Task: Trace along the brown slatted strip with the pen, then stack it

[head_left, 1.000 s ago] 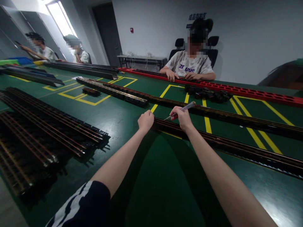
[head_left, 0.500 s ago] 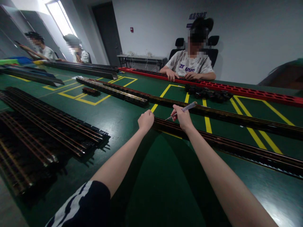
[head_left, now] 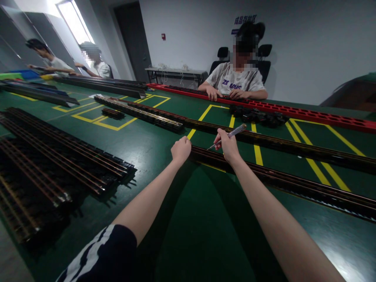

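Observation:
My right hand (head_left: 227,145) is closed around a screwdriver (head_left: 235,132) with a clear handle. Its thin shaft slants down to the left, the tip at a long dark rail assembly (head_left: 282,177) with copper-coloured strips. At the left end of that rail, my left hand (head_left: 181,150) is closed in a fist-like grip on it; the fingertips are hidden from me. A second long dark rail (head_left: 273,144) lies just beyond, roughly parallel.
Several strip-lined rails (head_left: 58,152) lie at left on the green table (head_left: 188,250). Small black parts (head_left: 258,116) are heaped near a long red rack (head_left: 311,112). Across the table sits a co-worker (head_left: 235,80), hands at the rack; two more people sit far left.
My right hand and the screwdriver have shifted slightly to the right along the rail. My left hand stays put. At far left, the two people have moved their arms and heads.

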Action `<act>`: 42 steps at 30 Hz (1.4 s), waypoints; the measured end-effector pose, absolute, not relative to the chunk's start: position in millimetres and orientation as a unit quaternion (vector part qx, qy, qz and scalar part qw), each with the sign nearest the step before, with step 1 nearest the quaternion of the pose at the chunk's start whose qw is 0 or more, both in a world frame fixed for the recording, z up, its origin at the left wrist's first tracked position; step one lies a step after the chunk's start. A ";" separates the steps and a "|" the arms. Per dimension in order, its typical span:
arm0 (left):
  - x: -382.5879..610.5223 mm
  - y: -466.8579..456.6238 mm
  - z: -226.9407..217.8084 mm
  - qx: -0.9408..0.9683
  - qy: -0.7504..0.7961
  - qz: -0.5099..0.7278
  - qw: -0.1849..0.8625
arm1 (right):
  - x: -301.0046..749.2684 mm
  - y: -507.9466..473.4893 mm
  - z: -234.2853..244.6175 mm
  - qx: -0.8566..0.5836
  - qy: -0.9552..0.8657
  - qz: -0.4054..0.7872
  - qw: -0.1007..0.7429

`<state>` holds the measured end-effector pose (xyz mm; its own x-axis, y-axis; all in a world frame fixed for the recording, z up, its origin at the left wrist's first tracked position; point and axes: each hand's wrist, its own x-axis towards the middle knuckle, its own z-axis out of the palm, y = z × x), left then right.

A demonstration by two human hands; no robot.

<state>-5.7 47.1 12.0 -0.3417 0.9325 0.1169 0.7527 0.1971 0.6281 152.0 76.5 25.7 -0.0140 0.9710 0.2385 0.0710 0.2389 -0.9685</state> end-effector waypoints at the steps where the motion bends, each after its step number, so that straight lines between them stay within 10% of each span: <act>1: -5.5 47.0 11.9 0.554 0.759 0.310 0.147 | 151.8 75.9 26.2 -0.452 -0.576 0.417 0.537; 19: 9.0 38.1 5.3 0.704 0.639 0.295 -0.095 | 153.2 67.0 32.9 -0.482 -0.580 0.371 0.542; 42: 18.3 33.8 1.5 0.761 0.603 0.202 -0.128 | 169.8 67.2 29.7 -0.485 -0.592 0.393 0.510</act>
